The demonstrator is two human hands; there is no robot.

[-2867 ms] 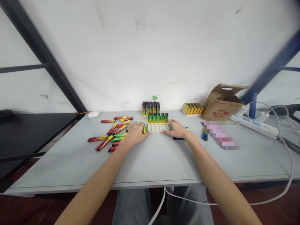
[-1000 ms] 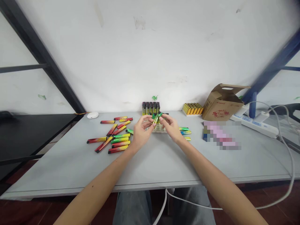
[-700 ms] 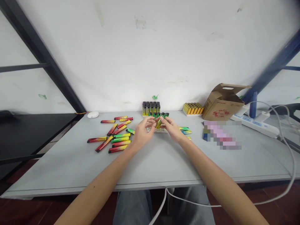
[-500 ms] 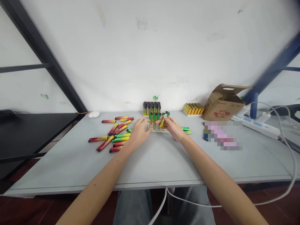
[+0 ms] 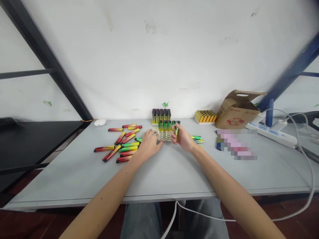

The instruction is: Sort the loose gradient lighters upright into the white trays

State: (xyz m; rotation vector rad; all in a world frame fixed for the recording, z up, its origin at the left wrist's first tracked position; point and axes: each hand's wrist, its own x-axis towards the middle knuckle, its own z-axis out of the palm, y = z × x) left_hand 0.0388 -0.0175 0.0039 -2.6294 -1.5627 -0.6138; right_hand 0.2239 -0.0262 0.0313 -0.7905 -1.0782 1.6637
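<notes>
My right hand is closed around a green-yellow lighter, which stands upright at the right side of a pale honeycomb tray. Several green-yellow lighters stand in a row along the tray's back. At the tray's left side is my left hand, its fingers apart and nothing seen in them. Left of it, red-yellow lighters and green-yellow lighters lie loose on the grey table. A few more green lighters lie just right of my right hand.
Behind the tray stands a block of dark-topped lighters. Farther right are a tray of orange-yellow lighters, an open cardboard box, a power strip, a blurred pink item and white cables. A white case lies back left.
My right hand has tipped the lighter from slanted to upright and lowered slightly. My left hand has moved slightly down, away from the row of green lighters.
</notes>
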